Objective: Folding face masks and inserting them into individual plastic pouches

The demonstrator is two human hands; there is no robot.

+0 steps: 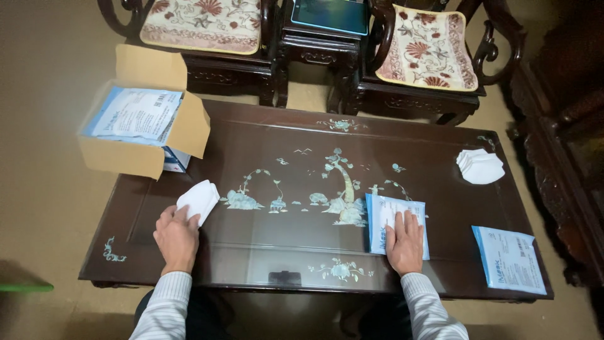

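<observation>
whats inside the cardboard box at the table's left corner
The cardboard box holds flat blue-and-white packets, stacked. Only the top packet shows in full; how many lie beneath is hidden.

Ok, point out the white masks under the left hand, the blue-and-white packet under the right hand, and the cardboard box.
white masks [201, 198], head view, on the top mask's bare face.
blue-and-white packet [377, 221], head view, on its left part beside the fingers.
cardboard box [119, 157], head view, on its front wall.

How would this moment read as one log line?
left hand: on white masks | right hand: flat on blue-white packet | spare packet: table's right edge
</observation>
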